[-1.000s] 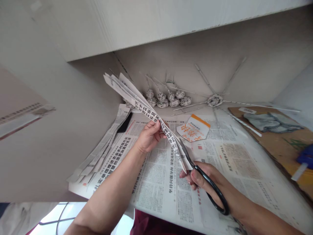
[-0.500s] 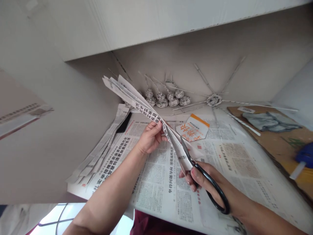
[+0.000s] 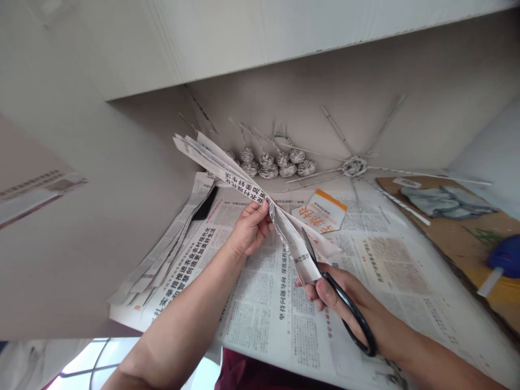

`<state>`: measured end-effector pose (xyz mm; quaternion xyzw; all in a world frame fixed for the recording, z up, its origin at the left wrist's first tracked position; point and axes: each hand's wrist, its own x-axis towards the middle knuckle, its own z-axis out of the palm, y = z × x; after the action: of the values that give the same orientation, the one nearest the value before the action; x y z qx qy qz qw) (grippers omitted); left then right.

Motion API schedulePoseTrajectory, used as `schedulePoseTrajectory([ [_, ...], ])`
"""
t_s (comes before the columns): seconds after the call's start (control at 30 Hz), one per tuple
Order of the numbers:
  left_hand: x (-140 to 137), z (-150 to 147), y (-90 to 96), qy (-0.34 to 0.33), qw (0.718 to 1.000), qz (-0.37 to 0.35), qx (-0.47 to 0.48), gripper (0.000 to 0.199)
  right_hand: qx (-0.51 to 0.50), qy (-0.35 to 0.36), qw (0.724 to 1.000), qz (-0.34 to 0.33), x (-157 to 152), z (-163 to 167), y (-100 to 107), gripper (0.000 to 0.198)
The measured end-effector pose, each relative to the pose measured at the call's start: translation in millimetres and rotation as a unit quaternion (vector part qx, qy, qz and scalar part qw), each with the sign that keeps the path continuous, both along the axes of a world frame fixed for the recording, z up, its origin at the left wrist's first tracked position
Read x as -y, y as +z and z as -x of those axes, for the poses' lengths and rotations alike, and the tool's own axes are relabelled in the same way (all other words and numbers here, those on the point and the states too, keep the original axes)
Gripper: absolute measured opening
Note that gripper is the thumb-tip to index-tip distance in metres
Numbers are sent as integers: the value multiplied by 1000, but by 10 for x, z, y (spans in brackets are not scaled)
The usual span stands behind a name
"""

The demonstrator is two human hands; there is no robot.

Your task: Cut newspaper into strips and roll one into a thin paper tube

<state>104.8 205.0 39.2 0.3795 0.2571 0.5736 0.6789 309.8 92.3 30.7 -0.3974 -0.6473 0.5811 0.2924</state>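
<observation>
My left hand (image 3: 252, 227) is closed, pinching a folded bundle of newspaper strips (image 3: 238, 179) that slants from upper left to lower right over the table. Black-handled scissors (image 3: 352, 311) are gripped in my right hand (image 3: 341, 298), at the lower end of the bundle. One blade shows beside the paper; the other is hidden behind a strip. The paper's lower end splits there, one part by the right fingers and a pointed part to the right. Below both hands lies a spread newspaper sheet (image 3: 260, 303).
Newspaper strips (image 3: 170, 238) and a dark flat object (image 3: 205, 203) lie at left. Woven paper gourds (image 3: 268, 165) and a star-shaped weave (image 3: 355, 166) stand behind. A printed card (image 3: 320, 210) lies mid-table. At right are cardboard (image 3: 439, 227), grey cloth (image 3: 447, 202) and a blue object (image 3: 504, 257).
The paper's lower end has parted more, with the pointed piece spreading to the right. The bundle's upper end has dipped slightly. Both hands keep their hold.
</observation>
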Motion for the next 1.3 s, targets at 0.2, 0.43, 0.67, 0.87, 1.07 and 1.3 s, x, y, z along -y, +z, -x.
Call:
schedulePoseTrajectory([
  [0.2, 9, -10, -25, -28, 999, 25, 6, 24, -9, -3, 1000, 6, 7, -10, -16, 43],
  [0.43, -9, 0, -43, -26, 999, 38, 1, 19, -8, 34, 999, 27, -9, -30, 52, 60],
  [0.67, 29, -47, -53, -62, 997, 48, -4, 29, -29, 35, 999, 12, -14, -24, -41, 58],
  [0.87, 41, -65, -35, -69, 996, 54, -2, 25, -41, 9, 998, 35, 1, -3, -6, 55],
  [1.07, 40, -65, -12, -60, 996, 60, -2, 21, -59, -14, 994, 86, 36, 22, -27, 61],
  [1.3, 30, -44, -17, -54, 997, 58, -1, 23, -51, -53, 990, 123, 65, 103, 5, 63],
])
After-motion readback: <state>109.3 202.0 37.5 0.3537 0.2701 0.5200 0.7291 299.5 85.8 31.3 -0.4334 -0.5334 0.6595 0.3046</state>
